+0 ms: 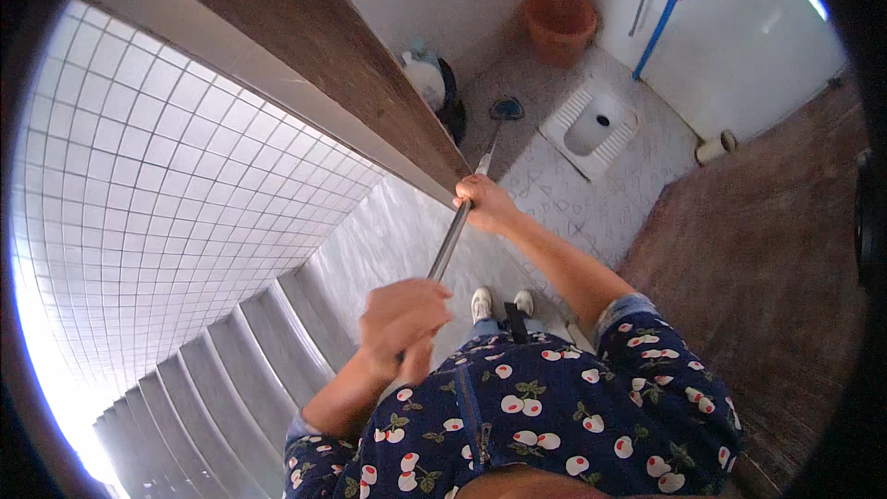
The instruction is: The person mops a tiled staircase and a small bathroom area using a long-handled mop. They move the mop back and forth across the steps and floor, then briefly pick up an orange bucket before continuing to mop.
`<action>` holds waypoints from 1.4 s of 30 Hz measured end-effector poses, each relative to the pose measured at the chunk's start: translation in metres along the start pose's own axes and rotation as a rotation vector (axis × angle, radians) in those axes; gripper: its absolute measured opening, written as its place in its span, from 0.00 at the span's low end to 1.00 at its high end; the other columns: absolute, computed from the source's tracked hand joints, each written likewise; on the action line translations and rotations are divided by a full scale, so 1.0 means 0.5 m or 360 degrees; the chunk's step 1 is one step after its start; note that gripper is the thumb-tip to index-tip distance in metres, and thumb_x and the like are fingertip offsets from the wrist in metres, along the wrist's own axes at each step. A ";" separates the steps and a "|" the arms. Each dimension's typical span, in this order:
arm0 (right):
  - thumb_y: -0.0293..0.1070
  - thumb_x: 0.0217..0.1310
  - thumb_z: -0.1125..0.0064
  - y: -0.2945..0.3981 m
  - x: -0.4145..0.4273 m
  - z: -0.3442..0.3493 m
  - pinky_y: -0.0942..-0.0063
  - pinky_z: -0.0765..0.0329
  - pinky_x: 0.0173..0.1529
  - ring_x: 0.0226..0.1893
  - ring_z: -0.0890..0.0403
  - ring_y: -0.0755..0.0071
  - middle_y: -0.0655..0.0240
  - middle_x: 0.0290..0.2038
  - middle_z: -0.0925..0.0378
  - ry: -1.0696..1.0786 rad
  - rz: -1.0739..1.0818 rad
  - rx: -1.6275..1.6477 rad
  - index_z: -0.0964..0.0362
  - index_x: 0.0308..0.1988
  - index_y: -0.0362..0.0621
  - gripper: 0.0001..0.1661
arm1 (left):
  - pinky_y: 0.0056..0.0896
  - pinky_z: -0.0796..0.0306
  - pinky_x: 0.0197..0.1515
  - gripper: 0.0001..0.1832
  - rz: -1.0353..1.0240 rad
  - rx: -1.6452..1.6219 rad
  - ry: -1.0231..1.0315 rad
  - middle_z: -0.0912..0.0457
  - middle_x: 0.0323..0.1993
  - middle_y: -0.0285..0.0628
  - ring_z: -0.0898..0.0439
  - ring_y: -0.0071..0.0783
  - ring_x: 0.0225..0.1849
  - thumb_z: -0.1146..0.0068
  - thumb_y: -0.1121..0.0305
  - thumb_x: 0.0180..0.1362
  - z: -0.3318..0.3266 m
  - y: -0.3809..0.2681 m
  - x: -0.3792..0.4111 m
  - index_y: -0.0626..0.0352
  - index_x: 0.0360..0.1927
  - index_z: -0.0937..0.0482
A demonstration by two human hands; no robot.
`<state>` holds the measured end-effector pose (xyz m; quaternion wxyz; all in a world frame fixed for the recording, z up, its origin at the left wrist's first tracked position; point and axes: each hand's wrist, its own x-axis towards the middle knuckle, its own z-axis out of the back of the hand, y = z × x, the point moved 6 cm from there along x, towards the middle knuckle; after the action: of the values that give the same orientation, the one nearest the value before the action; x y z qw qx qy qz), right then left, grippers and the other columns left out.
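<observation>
A long metal pole (450, 242) slants from my waist away across the tiled floor. Its near end is gripped by my left hand (405, 322), which looks blurred. Farther along, my right hand (488, 202) is closed around the pole beside the edge of the brown door frame (388, 83). Past that hand a pale sleeve (484, 163) and a thin shaft continue toward a small dark-blue head (507, 108) on the floor. Whether this head is a mop or a brush, I cannot tell. A white squat toilet (578, 138) is set in the floor to its right.
An orange-brown plastic tub (560, 24) stands in the far corner. Against the left wall is a white and black bundle (429, 83). A blue pipe (658, 28) runs down the right wall, near a short pipe stub (715, 148). Stairs (229, 353) descend at lower left.
</observation>
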<state>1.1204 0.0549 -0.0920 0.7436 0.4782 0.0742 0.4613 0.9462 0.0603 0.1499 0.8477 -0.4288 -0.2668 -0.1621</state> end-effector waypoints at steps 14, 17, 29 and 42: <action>0.45 0.54 0.40 -0.033 -0.040 0.037 0.61 0.29 0.35 0.36 0.25 0.56 0.61 0.32 0.30 -0.0027 -0.0127 -0.0327 0.37 0.29 0.45 0.18 | 0.36 0.24 0.40 0.14 0.0119 -0.0152 0.0273 0.21 0.19 0.43 0.18 0.42 0.29 0.52 0.78 0.35 -0.033 0.041 0.002 0.64 0.28 0.18; 0.47 0.55 0.42 0.039 -0.082 0.073 0.60 0.28 0.35 0.36 0.24 0.56 0.62 0.31 0.28 -0.0220 -0.0034 -0.0445 0.36 0.29 0.46 0.17 | 0.33 0.26 0.28 0.15 0.0018 -0.0424 0.0197 0.26 0.13 0.40 0.24 0.36 0.17 0.51 0.69 0.39 -0.004 -0.028 0.051 0.69 0.28 0.19; 0.45 0.55 0.47 -0.174 -0.007 0.212 0.51 0.30 0.42 0.43 0.25 0.54 0.68 0.40 0.25 -0.0186 -0.0793 -0.0614 0.31 0.36 0.53 0.11 | 0.38 0.26 0.38 0.12 -0.0121 -0.0391 0.0165 0.26 0.15 0.43 0.24 0.37 0.19 0.56 0.79 0.35 -0.154 0.161 0.130 0.67 0.24 0.21; 0.38 0.49 0.46 -0.324 0.033 0.328 0.57 0.29 0.42 0.46 0.27 0.58 0.72 0.42 0.27 -0.0067 -0.0779 -0.0840 0.29 0.35 0.52 0.10 | 0.42 0.29 0.39 0.13 -0.0030 -0.0857 0.0280 0.28 0.15 0.43 0.30 0.35 0.19 0.58 0.79 0.36 -0.214 0.294 0.253 0.70 0.25 0.22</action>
<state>1.3196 -0.0568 -0.1257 0.9313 0.2471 0.0494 0.2629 1.1556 0.0528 0.0780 0.7217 -0.6203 -0.1436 -0.2717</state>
